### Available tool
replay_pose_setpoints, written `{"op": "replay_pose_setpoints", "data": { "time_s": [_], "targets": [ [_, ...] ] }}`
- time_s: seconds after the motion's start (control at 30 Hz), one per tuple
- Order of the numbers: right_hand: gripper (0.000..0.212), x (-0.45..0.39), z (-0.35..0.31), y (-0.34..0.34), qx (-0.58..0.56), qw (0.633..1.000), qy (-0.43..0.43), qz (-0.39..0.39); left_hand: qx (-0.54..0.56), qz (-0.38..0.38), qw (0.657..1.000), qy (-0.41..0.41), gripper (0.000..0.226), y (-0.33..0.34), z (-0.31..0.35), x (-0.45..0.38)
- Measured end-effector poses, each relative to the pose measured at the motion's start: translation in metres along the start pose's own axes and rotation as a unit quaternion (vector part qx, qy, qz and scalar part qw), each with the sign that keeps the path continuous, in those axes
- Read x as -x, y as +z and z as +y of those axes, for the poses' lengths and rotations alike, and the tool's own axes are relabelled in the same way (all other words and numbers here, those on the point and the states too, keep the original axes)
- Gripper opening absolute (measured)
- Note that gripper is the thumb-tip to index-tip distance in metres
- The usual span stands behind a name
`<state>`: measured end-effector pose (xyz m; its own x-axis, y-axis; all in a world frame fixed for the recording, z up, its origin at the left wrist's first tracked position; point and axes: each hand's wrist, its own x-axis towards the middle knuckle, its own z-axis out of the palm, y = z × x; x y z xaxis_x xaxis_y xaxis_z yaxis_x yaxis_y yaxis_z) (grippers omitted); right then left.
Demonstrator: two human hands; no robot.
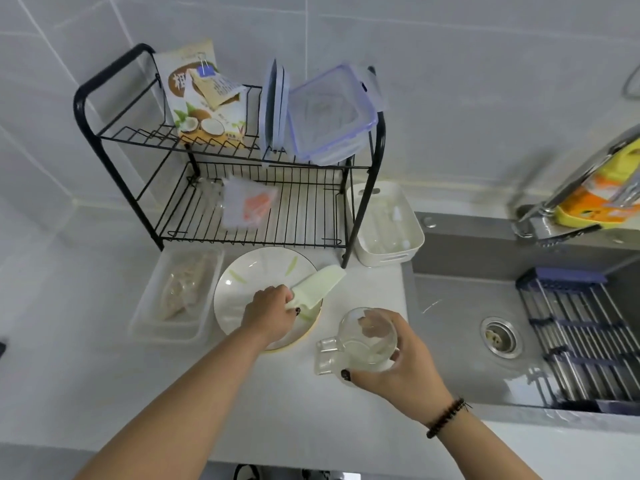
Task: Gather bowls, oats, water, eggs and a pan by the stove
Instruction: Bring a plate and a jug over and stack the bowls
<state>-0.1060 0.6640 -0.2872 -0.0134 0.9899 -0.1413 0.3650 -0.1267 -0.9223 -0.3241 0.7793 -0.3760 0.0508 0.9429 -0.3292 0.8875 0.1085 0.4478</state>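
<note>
Left hand [268, 315], centre of frame, grips the handle of a pale green knife [317, 285]; blade points up-right, lying over the rim of a white bowl [239, 271] with green leaf marks. Bowl sits on the white table [104, 375], just below the black dish rack [242, 202].

Right hand [398, 368], lower centre-right, wraps around a clear glass jug [363, 341] from the right side, thumb at the near rim; the jug's handle points left. A little clear liquid shows at the bottom of the jug. Beaded bracelet [446, 417] on the right wrist.

Left of the bowl, touching or just beside it: clear plastic box [173, 296] with pale flaky contents, can't tell exactly what.

Rack upper tier: coconut-print bag [197, 98] clipped shut at upper left, standing plates [273, 109] in the middle, clear lidded container [329, 116] tilted on the right. Lower tier: a plastic packet [247, 207] with orange marks.

White basket [384, 226] right of the rack, next to the sink [467, 306]. Sink fills the right of the frame, drain [500, 337] in the middle, roll-up rack [581, 341] across its right part. Tap [571, 188] and yellow-orange bottle [602, 192] at the right edge.
</note>
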Motion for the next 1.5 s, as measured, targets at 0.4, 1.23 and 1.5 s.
{"op": "replay_pose_setpoints", "data": {
  "time_s": [0.4,1.23,1.5],
  "targets": [
    [0.071,-0.021,-0.003,0.009,-0.016,0.999,-0.007,-0.031,0.44,0.251,0.835,-0.217,0.051,-0.014,-0.035,0.099],
    [0.072,-0.031,0.003,0.022,-0.012,0.999,0.004,-0.047,0.399,0.236,0.784,-0.412,0.03,0.027,-0.018,0.059],
    [0.071,-0.025,0.007,0.021,-0.02,0.999,0.009,-0.041,0.406,0.192,0.824,-0.345,0.024,0.026,-0.031,0.057]
  ]
}}
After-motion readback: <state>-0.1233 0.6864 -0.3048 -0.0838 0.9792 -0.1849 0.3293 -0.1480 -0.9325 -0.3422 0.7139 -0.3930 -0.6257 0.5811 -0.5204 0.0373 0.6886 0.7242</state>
